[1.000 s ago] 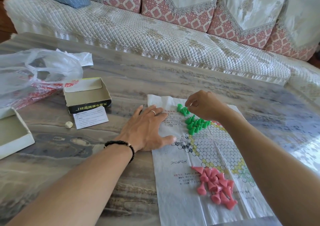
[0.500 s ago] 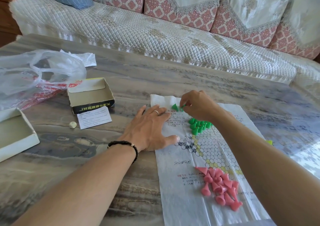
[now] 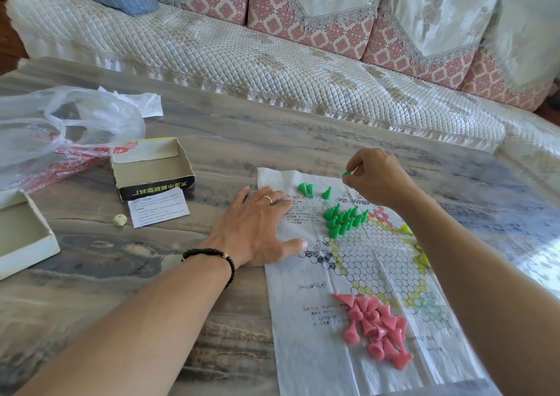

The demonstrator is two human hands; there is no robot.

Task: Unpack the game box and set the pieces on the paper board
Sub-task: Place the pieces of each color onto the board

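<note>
Open game box tray (image 3: 153, 168) on tabletop (image 3: 242, 141), left of paper board (image 3: 357, 274); interior shows bare cardboard only. Second open tray (image 3: 24, 235) at left edge, likewise showing bare interior. Clear plastic bag (image 3: 60, 129) with red print lying far left, behind both trays. Printed leaflet (image 3: 159, 210) flat just near the game box tray; white die (image 3: 120, 220) beside leaflet, to its left.

Paper board spread flat, printed with hexagonal grid. Green pieces (image 3: 344, 220) clustered on far half of board. Three further green pieces (image 3: 312, 190) near far edge of board: two touching, one just right of them. Pink pieces (image 3: 375, 329) heaped on near half. Yellow pieces (image 3: 407, 230) partly hidden behind right forearm.

Left hand (image 3: 257, 229) flat, fingers spread and straight, pressing left margin of paper board; ring on one finger, dark bead bracelet (image 3: 212, 256) at wrist.

Right hand (image 3: 375, 177) raised above far right part of board, fingers curled, pinching single green piece (image 3: 347, 174) between thumb and fingertips.

Compared with half a second ago: right hand lifted and shifted right, off the far-edge green pieces; one green piece now held clear of board. Left hand unchanged.
</note>
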